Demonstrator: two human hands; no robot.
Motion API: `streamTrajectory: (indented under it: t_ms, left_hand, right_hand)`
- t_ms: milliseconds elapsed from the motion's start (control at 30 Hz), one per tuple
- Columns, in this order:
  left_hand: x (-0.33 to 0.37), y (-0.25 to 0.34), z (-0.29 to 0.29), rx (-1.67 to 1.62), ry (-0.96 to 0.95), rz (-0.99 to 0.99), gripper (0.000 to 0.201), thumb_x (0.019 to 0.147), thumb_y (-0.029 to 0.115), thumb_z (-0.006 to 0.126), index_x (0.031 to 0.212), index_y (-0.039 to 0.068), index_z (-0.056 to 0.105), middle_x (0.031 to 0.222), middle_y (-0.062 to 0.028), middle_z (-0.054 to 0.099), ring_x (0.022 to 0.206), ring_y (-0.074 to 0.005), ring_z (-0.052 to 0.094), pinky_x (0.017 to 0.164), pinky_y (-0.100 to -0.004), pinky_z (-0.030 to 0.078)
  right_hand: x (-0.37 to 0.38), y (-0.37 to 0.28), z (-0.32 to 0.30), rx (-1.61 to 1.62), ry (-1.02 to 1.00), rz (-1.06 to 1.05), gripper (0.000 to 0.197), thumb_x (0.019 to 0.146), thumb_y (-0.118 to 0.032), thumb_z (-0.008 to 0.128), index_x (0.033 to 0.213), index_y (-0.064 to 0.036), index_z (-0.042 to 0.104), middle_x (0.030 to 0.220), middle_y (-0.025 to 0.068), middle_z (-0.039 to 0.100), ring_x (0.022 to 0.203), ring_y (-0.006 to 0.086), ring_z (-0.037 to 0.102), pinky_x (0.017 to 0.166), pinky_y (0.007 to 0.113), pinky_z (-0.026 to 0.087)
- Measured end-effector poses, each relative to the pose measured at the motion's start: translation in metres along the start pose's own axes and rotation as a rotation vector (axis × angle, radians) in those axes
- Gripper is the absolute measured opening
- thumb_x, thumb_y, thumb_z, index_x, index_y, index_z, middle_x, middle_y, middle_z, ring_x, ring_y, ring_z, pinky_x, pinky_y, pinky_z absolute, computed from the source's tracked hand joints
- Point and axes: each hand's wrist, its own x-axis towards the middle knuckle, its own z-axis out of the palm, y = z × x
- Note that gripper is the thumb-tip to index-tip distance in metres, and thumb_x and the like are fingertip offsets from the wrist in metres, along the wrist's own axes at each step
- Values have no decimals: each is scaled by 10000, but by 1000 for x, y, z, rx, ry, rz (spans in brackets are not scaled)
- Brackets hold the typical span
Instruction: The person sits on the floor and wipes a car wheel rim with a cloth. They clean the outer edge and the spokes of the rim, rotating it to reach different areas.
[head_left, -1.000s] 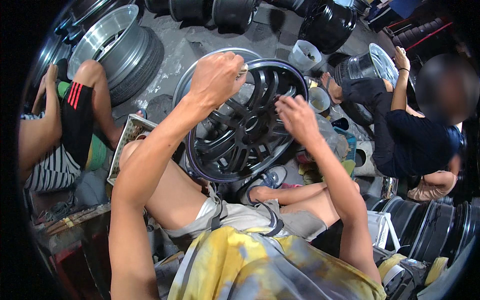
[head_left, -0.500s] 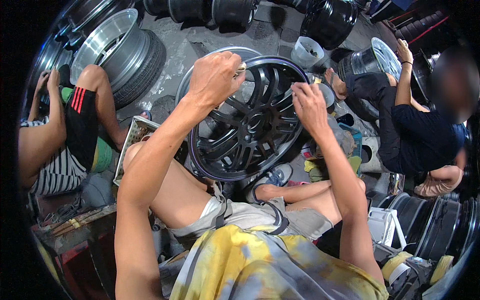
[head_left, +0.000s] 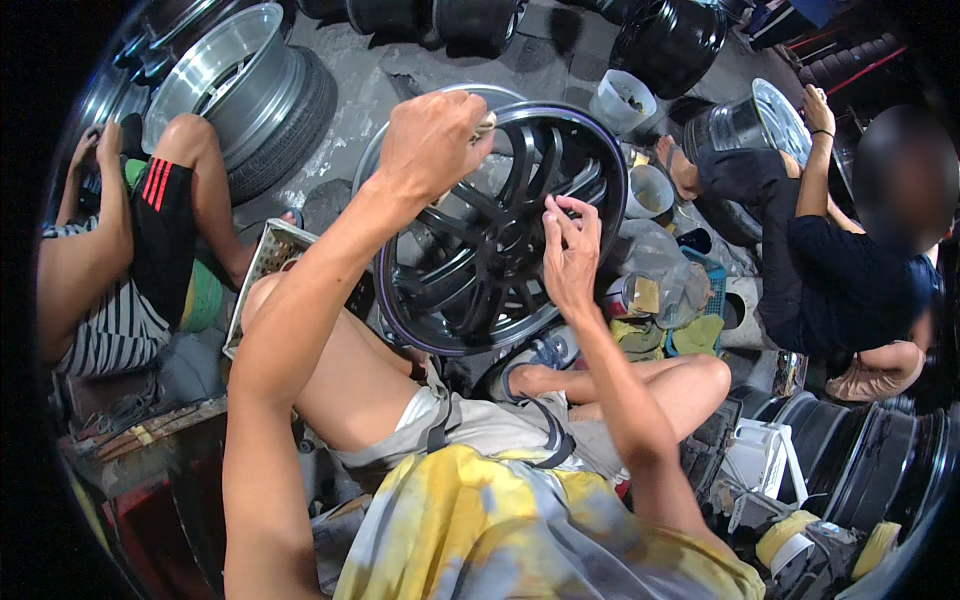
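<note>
A black multi-spoke car wheel rim [head_left: 497,245] leans tilted in front of my knees. My left hand [head_left: 430,145] is closed at its upper left edge, around a small pale wad [head_left: 485,125] that looks like folded cloth; most of it is hidden by the fingers. Over the right-hand spokes is my right hand [head_left: 573,250], with thumb and fingers bent but apart and nothing visible between them. Behind the black rim shows the edge of another, silver rim [head_left: 490,92].
A person [head_left: 125,250] sits at the left by a silver rim [head_left: 215,85] and a tyre; another person [head_left: 840,250] sits at the right by a wheel. A white bucket [head_left: 622,102], plastic basket [head_left: 275,245], plastic bag [head_left: 655,262] and more rims [head_left: 850,445] stand around.
My right hand has left the rim's right edge and moved left over the spokes. The left hand stays at the upper left edge with the pale wad.
</note>
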Motion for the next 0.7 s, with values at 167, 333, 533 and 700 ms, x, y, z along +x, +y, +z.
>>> streamTrajectory:
  t_ms: [167,333,533,700]
  left_hand:
    - [0,0,-2,-4,-15,2,242,843,267,796,849,55,681,841,-114,709,798,-321,725,698,-431,572]
    - [-1,-1,-2,-19,-21,4,242,856,274,780,855,52,682,858,-120,717,807,-334,724,709,-438,577]
    - [1,-1,1,3,-26,-1,248,859,278,773,867,45,691,873,-134,723,814,-346,728,725,-455,580]
    - [7,2,4,-12,-52,-3,216,838,249,765,862,37,729,881,-153,744,834,-341,747,761,-445,595]
  right_hand:
    - [27,-17,18,475,136,540,411,1121,-347,549,1325,-44,737,997,-8,652,867,97,452,809,270,438]
    - [75,-9,4,348,43,193,318,1059,-281,634,1205,-22,747,1065,121,702,931,213,625,839,364,488]
    - [51,-7,-28,-658,-157,-713,493,869,-142,747,1359,-125,696,1470,10,585,1122,243,565,909,381,475]
    - [94,3,-48,-799,-209,-783,459,858,-185,733,1305,-89,703,1443,-11,594,1130,236,544,891,385,470]
